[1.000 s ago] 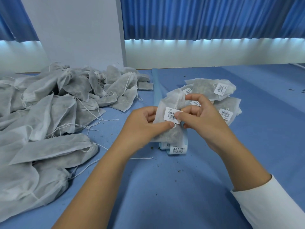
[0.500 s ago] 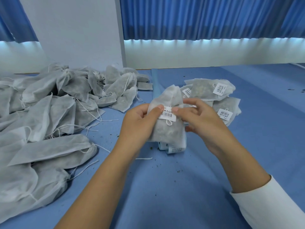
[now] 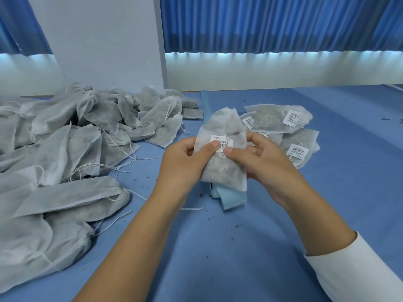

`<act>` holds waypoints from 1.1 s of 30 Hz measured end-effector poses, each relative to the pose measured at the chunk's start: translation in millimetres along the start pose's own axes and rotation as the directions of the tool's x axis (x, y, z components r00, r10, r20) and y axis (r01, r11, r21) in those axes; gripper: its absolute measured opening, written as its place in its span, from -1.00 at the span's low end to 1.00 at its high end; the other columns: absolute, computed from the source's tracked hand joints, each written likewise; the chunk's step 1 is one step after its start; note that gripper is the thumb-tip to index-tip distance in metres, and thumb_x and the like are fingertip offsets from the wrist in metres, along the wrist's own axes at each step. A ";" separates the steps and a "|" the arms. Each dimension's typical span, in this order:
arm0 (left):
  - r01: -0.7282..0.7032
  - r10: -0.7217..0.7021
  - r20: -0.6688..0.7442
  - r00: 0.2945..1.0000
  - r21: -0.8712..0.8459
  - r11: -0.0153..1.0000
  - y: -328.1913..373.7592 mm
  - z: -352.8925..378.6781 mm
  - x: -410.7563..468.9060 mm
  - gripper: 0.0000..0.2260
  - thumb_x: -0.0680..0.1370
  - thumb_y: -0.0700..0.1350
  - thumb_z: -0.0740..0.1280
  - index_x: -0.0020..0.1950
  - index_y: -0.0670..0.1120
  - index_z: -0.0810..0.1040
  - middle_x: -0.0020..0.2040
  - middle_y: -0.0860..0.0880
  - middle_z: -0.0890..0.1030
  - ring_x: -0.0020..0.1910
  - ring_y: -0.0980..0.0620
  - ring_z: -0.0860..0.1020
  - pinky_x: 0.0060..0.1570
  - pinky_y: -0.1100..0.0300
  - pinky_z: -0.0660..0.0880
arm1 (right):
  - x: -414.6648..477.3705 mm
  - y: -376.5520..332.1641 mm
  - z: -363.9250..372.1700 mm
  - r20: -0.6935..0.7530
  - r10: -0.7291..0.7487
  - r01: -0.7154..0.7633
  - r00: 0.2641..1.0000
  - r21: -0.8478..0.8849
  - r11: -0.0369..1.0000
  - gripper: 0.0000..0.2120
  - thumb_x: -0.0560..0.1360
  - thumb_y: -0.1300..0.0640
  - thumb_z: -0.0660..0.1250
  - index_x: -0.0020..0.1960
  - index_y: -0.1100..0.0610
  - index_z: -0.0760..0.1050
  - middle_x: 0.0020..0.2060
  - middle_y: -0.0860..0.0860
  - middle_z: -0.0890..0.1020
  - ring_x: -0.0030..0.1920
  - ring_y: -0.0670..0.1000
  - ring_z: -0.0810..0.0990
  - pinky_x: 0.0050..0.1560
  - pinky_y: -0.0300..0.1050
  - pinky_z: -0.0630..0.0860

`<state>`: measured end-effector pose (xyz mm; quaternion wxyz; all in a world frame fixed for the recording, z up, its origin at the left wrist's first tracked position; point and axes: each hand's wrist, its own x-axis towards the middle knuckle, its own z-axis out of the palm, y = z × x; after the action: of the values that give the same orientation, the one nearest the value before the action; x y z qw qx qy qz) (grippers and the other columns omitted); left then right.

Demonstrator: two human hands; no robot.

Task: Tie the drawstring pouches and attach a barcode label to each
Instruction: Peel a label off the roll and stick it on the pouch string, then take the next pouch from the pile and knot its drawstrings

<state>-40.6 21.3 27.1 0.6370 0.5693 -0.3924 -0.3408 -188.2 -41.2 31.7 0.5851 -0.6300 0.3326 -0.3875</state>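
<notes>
One pouch (image 3: pixel 222 125) of grey-white fabric was held upright above the blue desk (image 3: pixel 239 247) between two hands, well clear of either pile. The left hand (image 3: pixel 185 160) took its left edge and the right hand (image 3: pixel 261 162) its right edge. Each grip was closed around the pouch, fingers curled behind it and thumb on the front. Both thumbs met on a single barcode label (image 3: pixel 221 143) lying across the cinched neck, with a small loop of string showing just below it. To the right, near the right hand, lay a small stack of labelled pouches (image 3: pixel 274 119). Three labels could be counted there, one on the top pouch, one on a pouch at the stack's left edge and one on the pouch lower right; whether the stack held three pouches or four could not be told. To the left spread one large heap of unlabelled pouches (image 3: pixel 76 138), well over a dozen and too overlapped for an exact count, with drawstrings trailing loose. Under the held pouch a few overlapping light-blue strips (image 3: pixel 231 197) lay on the desk, and one short piece of loose string (image 3: pixel 192 208) lay just beside them. One white sleeve (image 3: pixel 353 269) covered the right forearm. Dark crumbs dotted the desk.
</notes>
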 end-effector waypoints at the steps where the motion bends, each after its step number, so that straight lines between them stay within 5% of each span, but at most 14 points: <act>1: -0.014 0.014 -0.010 1.000 0.003 1.000 -0.2 0.7 -0.1 -0.95 0.51 -0.12 0.47 -0.15 -0.02 0.69 -0.15 -0.06 0.73 -0.16 0.00 0.69 -0.05 -0.03 0.63 | -0.5 0.0 1.1 -0.004 -0.012 0.012 1.000 -0.006 1.000 -0.72 0.48 0.16 0.45 0.17 0.11 0.51 -0.11 0.02 0.73 -0.13 0.00 0.71 -0.23 -0.12 0.61; 6: -0.041 0.041 -0.060 0.997 0.010 0.999 -4.3 3.2 1.3 -0.95 0.53 -0.10 0.46 -0.13 -0.03 0.70 -0.15 -0.05 0.73 -0.11 -0.05 0.70 -0.02 -0.06 0.63 | 0.6 1.6 1.4 -0.049 -0.005 0.006 0.999 0.021 1.000 -0.64 0.48 0.11 0.45 0.22 -0.01 0.45 -0.11 0.03 0.73 -0.10 0.03 0.71 -0.04 0.04 0.64; 10: -0.009 -0.002 -0.160 0.987 -0.069 0.998 -8.0 0.1 7.4 -0.91 0.55 -0.08 0.44 -0.12 -0.06 0.70 -0.16 -0.06 0.73 -0.18 0.03 0.66 -0.08 0.04 0.61 | -2.1 -0.1 1.2 -0.062 -0.117 0.108 0.991 -0.126 0.986 -0.60 0.46 0.07 0.46 0.14 -0.18 0.31 -0.22 -0.02 0.71 -0.43 -0.09 0.54 -0.41 -0.26 0.47; 15: -0.005 0.003 -0.191 0.982 -0.015 1.000 -15.5 -3.8 16.3 -0.73 0.57 0.04 0.39 -0.10 -0.17 0.67 -0.20 -0.10 0.68 -0.24 0.08 0.57 -0.16 0.11 0.52 | -1.6 -0.2 -0.1 0.041 -0.186 0.190 0.982 -0.142 0.971 -0.82 0.49 0.24 0.43 -0.06 0.08 0.44 -0.29 0.03 0.63 -0.41 0.02 0.61 -0.50 -0.36 0.34; 17: 0.004 0.019 -0.212 0.977 0.108 0.994 -17.4 -11.3 23.3 -0.59 0.60 0.14 0.30 -0.12 -0.22 0.60 -0.26 0.02 0.60 -0.32 0.16 0.53 -0.21 0.23 0.49 | 1.0 0.1 -2.8 0.015 -0.182 0.183 0.983 -0.138 0.973 -0.88 0.52 0.30 0.38 -0.11 0.10 0.53 -0.29 -0.03 0.63 -0.41 -0.02 0.59 -0.52 -0.29 0.32; 19: 0.015 0.031 -0.203 0.979 0.223 0.975 -20.0 -24.9 30.9 -0.62 0.62 0.14 0.26 -0.05 -0.17 0.58 -0.15 0.02 0.63 -0.18 0.11 0.61 -0.05 0.15 0.56 | 3.9 0.1 -8.1 -0.078 -0.177 0.172 0.981 -0.066 0.983 -0.79 0.54 0.35 0.31 -0.12 0.09 0.60 -0.29 -0.07 0.64 -0.37 -0.06 0.57 -0.45 -0.26 0.41; 21: 0.041 0.068 -0.224 0.972 0.451 0.891 -23.5 -41.3 37.2 -0.74 0.62 0.05 0.29 0.12 -0.12 0.57 0.03 -0.02 0.63 0.05 -0.02 0.60 0.08 0.10 0.50 | 8.8 -1.1 -15.6 -0.195 -0.147 0.171 0.970 0.114 0.979 -0.76 0.57 0.35 0.27 0.00 0.08 0.64 -0.23 -0.10 0.67 -0.22 -0.05 0.64 -0.19 -0.25 0.58; 24: 0.056 0.142 -0.209 0.967 0.726 0.686 -31.2 -56.9 43.5 -0.70 0.61 -0.07 0.30 0.30 -0.16 0.52 0.26 -0.10 0.57 0.28 -0.08 0.48 0.21 0.08 0.37 | 14.7 0.8 -24.9 -0.209 -0.076 0.156 0.975 0.399 0.904 -0.63 0.59 0.33 0.24 0.36 0.10 0.47 0.14 0.01 0.60 0.17 0.05 0.64 0.20 -0.12 0.56; 30: 0.074 0.112 -0.151 0.982 0.858 0.509 -42.0 -60.3 50.7 -0.70 0.63 0.00 0.27 0.30 -0.10 0.55 0.35 -0.15 0.49 0.35 -0.16 0.42 0.28 -0.04 0.38 | 16.0 12.6 -13.9 -0.108 0.031 -0.002 0.994 0.260 0.966 -0.69 0.55 0.31 0.32 0.20 0.01 0.62 0.26 0.19 0.52 0.26 0.14 0.55 0.07 -0.15 0.60; 33: 0.064 0.058 -0.097 0.994 0.905 0.422 -47.8 -59.7 54.1 -0.66 0.66 0.05 0.19 0.36 -0.05 0.52 0.52 -0.14 0.31 0.49 -0.15 0.26 0.40 -0.05 0.27 | 17.3 17.0 -10.4 -0.097 0.039 -0.020 0.995 0.194 0.981 -0.72 0.54 0.29 0.32 0.04 -0.04 0.70 0.18 0.04 0.61 0.23 0.04 0.57 0.10 -0.12 0.61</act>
<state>37.9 -4.7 -16.9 0.2514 0.8414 -0.4763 -0.0443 -188.4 -62.9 16.7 0.6314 -0.5453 0.3318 -0.4403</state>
